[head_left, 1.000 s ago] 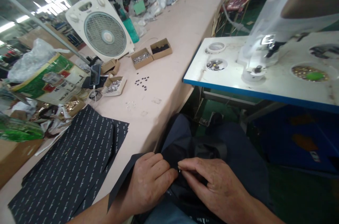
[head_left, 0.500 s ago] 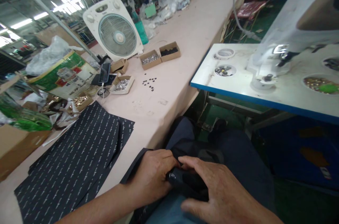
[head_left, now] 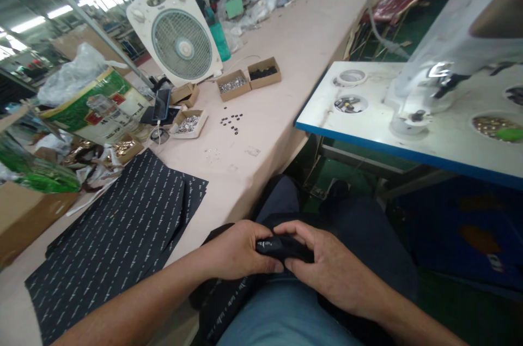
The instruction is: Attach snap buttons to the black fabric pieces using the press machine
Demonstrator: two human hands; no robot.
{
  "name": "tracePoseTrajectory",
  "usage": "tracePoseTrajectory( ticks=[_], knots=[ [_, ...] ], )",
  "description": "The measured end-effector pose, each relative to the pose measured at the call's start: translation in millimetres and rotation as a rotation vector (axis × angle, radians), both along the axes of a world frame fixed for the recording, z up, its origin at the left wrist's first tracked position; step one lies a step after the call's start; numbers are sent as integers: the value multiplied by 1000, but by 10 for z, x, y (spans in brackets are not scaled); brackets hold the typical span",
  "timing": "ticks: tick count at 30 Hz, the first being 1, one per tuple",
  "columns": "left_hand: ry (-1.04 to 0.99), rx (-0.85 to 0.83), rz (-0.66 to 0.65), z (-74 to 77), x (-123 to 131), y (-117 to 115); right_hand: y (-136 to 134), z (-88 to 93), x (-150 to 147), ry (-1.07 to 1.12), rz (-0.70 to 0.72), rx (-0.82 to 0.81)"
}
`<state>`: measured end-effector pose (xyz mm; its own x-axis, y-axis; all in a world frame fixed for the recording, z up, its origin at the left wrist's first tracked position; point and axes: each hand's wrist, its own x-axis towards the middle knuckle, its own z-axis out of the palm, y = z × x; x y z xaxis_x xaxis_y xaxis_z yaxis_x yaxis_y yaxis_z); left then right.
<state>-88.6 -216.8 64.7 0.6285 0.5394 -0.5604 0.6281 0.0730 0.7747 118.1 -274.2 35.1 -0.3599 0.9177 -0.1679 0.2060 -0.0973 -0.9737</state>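
Bunched black fabric with white lettering [head_left: 281, 247] lies across my lap, gathered between both hands. My left hand [head_left: 241, 250] is closed around its left part, thumb on the near side. On the other side, my right hand [head_left: 327, 264] pinches the fabric, with the thumb close to my left thumb. Part of the cloth hangs down at the left of my lap, and my palms hide some of it. Left of my hands, a stack of black printed fabric panels [head_left: 126, 231] rests on the table.
A white box fan [head_left: 183, 46] stands on the long table [head_left: 278, 128]. Near it are small boxes of metal snaps [head_left: 188, 124] and black parts [head_left: 263, 72], plus scattered black pieces [head_left: 232, 121]. At right stands a machine [head_left: 417, 111] on a blue-edged white worktop [head_left: 368, 128].
My right hand has closed from a looser, spread grip onto the fabric. Both hands now hold it levelly, thumbs near each other. The view has shifted slightly.
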Motion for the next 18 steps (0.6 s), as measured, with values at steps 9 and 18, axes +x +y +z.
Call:
tracePoseTrajectory(
  ticks=[9,18],
  knots=[
    [-100,-260,0,-91,-35,53,37,-40,55,196,35,-266],
    [-81,-211,119,-178,47,-65,39,-74,74,86,-27,-232]
  ],
)
